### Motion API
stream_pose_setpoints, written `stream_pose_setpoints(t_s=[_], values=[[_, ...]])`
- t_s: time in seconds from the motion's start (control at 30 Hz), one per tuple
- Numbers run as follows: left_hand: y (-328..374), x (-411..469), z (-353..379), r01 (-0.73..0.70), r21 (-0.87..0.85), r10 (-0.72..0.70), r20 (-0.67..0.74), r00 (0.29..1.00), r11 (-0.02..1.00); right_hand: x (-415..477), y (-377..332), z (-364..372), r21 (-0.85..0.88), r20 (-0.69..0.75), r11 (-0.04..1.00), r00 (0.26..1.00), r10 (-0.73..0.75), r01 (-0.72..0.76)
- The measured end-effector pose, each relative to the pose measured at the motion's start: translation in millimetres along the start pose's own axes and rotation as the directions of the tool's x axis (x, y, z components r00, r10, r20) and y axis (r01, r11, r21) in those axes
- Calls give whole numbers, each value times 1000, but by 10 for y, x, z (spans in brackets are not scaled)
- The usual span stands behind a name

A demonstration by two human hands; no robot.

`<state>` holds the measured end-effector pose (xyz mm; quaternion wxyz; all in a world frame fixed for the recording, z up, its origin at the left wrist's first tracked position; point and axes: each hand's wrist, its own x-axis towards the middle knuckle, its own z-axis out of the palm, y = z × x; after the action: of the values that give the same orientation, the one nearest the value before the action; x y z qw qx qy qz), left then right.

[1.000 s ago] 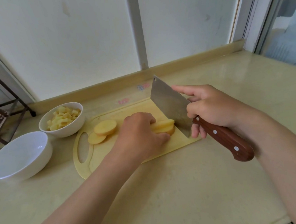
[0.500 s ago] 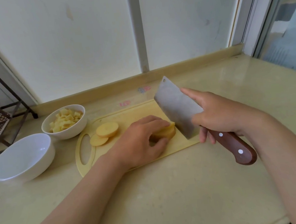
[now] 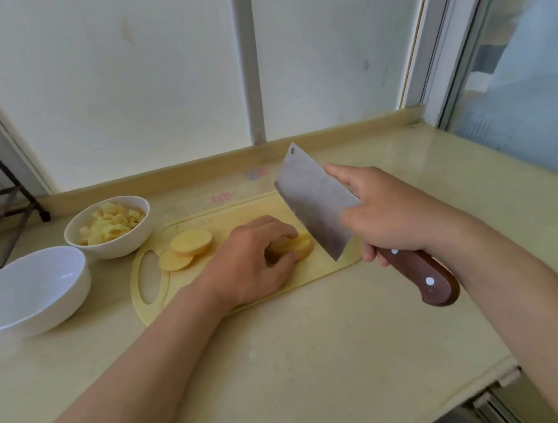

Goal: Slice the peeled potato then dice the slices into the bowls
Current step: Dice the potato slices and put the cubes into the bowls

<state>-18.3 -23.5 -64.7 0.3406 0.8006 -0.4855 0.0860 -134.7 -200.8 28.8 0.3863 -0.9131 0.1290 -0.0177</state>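
Centrally, the left hand [image 3: 251, 259] is holding the stacked potato slices [image 3: 297, 247] against the yellow cutting board [image 3: 236, 212], its fingers curling over the top of the stack and its thumb bracing the near side (most of the stack is lying hidden beneath the hand). Just to the right, the right hand [image 3: 391, 213] is gripping the cleaver [image 3: 314, 200] where blade meets handle: the index finger [image 3: 339, 174] is stretching straight along the far flat of the blade, while the other fingers are wrapping around the brown wooden handle [image 3: 418, 276]. The blade is tilting, its far corner raised and its lower corner hanging over the board's right end, close beside the stack; whether steel is touching potato or board cannot be told. Two loose round slices [image 3: 191, 242] are lying overlapped on the board's left half, next to its oval grip hole. Beyond the board's left end, a small white bowl [image 3: 109, 249] is sitting on the beige countertop [image 3: 287, 365] and holding diced potato [image 3: 110, 224]; a larger white bowl [image 3: 39, 305] is standing nearer the camera, just beside it, showing only its white interior. A dark metal rack [image 3: 9, 177] is standing at the far left edge.
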Motion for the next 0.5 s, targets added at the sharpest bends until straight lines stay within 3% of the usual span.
stream_pose_setpoints(t_s=[0.5], values=[[-27, 11, -16, 17, 2, -17, 13, 1000, 1000, -173, -256, 71, -230, 95, 973, 994, 59, -36]])
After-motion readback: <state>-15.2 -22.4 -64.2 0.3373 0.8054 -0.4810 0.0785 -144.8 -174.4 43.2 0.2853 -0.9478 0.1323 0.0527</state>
